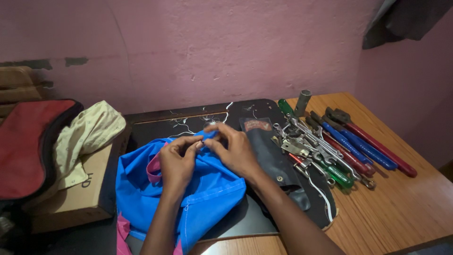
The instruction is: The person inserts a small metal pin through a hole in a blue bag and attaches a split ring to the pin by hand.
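pink wall behind, dark table (pixel 264 222) below: blue cloth (pixel 207 193) at its front edge is pinched by left hand (pixel 177 163) and right hand (pixel 233 148), fingertips closed on a fold (something tiny between, unclear). grip could be lost; tools (pixel 330 151) crowd the right edge.

Whatever the left hand (pixel 177 158) and right hand (pixel 233 148) pinch between fingertips is too small to tell. The blue cloth (pixel 188 198) runs off the picture's bottom edge, forearms covering part of it. The red bag (pixel 26 146) is cut at the left edge. The tool pile (pixel 325 151) tangles, pieces overlapping.
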